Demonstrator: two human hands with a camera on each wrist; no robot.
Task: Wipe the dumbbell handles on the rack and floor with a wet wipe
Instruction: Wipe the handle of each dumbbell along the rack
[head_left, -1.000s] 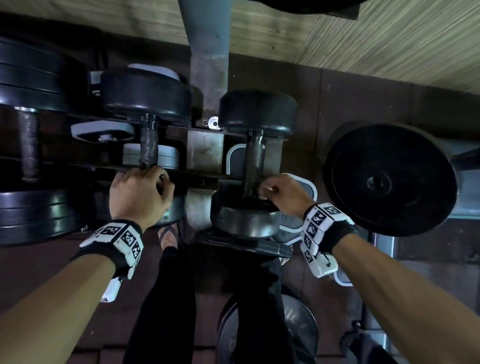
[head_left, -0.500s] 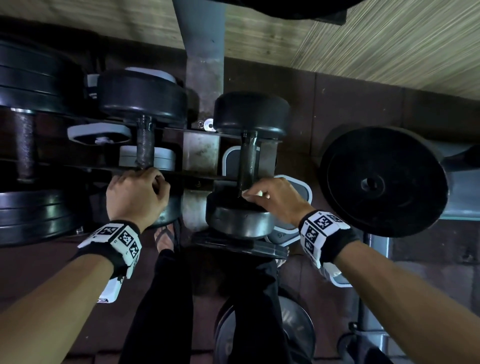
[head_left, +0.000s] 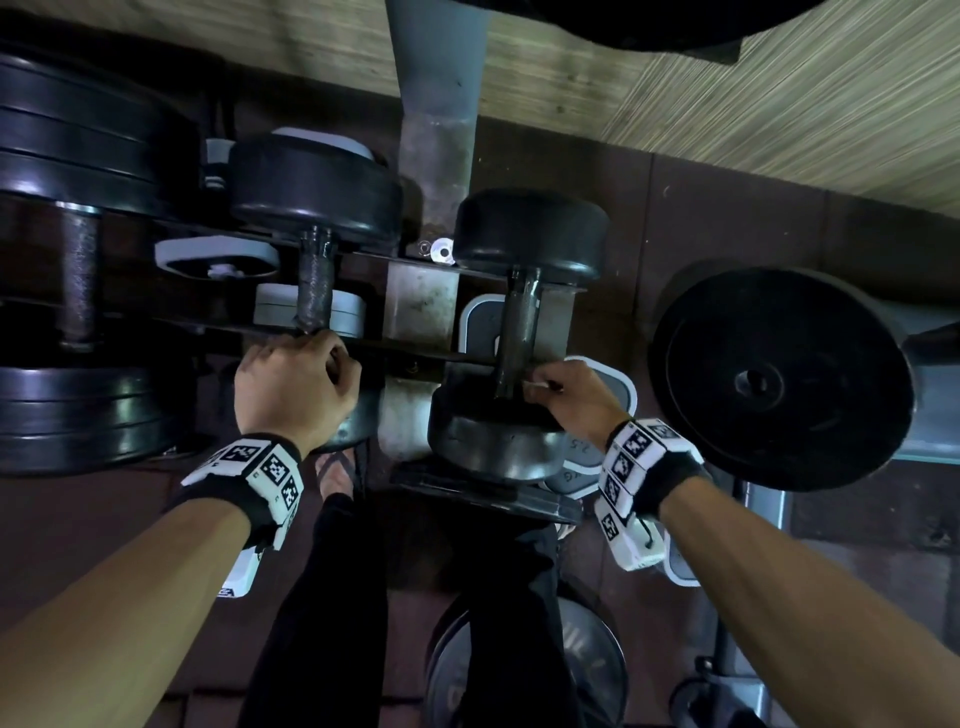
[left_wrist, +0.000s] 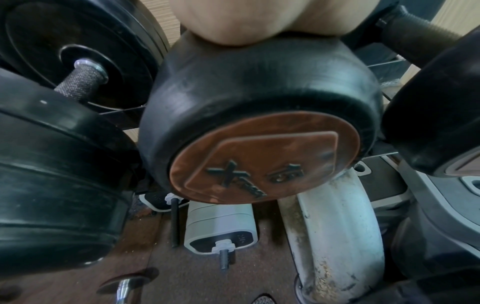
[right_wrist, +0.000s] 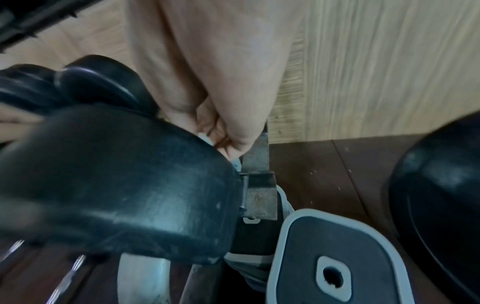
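Now right hand (head_left: 576, 400), frame centre, has slid back to the handle (head_left: 519, 332) base, wipe (head_left: 537, 385) pinched against it; stroke unfinished. Left hand (head_left: 293, 392) stays fisted around neighbouring handle (head_left: 315, 291).

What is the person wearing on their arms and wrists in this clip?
Both forearms are bare, with no sleeves. Each wrist carries a black band wrapped by white blocks printed with black square tracking markers; the right wrist's set trails down to a further white block with a short black cord. No gloves or rings show on either hand.
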